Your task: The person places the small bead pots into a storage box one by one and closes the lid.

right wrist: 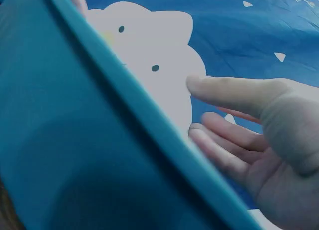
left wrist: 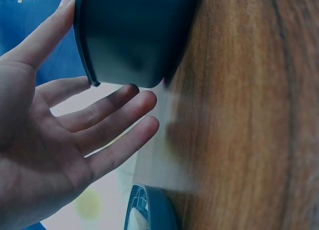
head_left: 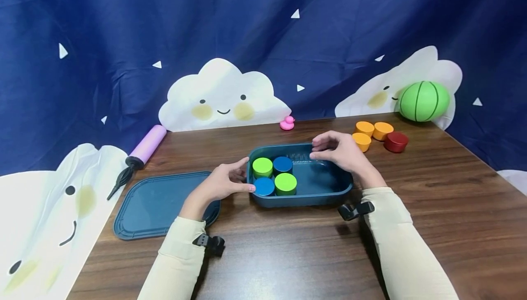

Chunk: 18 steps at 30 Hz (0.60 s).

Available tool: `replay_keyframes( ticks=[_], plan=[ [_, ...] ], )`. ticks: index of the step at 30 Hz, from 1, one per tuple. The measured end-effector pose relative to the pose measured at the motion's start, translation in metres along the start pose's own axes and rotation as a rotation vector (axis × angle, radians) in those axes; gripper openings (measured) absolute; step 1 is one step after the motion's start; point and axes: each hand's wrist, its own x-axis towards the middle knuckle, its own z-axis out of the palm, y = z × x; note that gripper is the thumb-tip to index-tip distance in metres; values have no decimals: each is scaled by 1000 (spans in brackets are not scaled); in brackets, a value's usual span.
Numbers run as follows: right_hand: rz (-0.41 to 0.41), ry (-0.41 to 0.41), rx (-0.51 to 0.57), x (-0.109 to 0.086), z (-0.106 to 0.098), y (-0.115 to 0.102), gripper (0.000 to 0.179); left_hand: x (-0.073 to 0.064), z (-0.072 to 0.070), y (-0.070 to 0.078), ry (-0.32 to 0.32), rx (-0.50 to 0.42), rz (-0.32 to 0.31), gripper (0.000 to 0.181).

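Observation:
A dark teal box (head_left: 306,200) stands in the middle of the table. Two lime green discs (head_left: 262,166) and two blue discs (head_left: 282,164) sit in its left half. My left hand (head_left: 218,182) is at the box's left end, thumb and index finger spread along the rim; in the left wrist view the thumb tip touches the rim (left wrist: 81,45) and the other fingers extend loosely below. Over the box's back right part hovers my right hand (head_left: 341,151), fingers relaxed. In the right wrist view nothing shows between its thumb (right wrist: 229,93) and fingers.
A matching flat lid (head_left: 158,206) lies left of the box, partly behind my left forearm. Three orange discs (head_left: 364,128) and a dark red disc (head_left: 396,141) stand back right, near a green ball (head_left: 424,101). A pink duck (head_left: 287,123) and a purple hand pump (head_left: 147,145) are farther back.

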Motion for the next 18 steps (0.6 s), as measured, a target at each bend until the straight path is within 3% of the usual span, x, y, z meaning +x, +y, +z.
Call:
replay_keyframes(
  ticks=[5,13,18],
  plan=[
    [72,173,57,-4,-12,5,50,0,0,0,3,-6,-6,88],
    [79,431,-2,-7,-27,25,52,-1,-1,-1,6,2,1,87],
    [149,572,40,-7,-31,36,51,-1,-1,-1,1,-1,0,87]
  ],
)
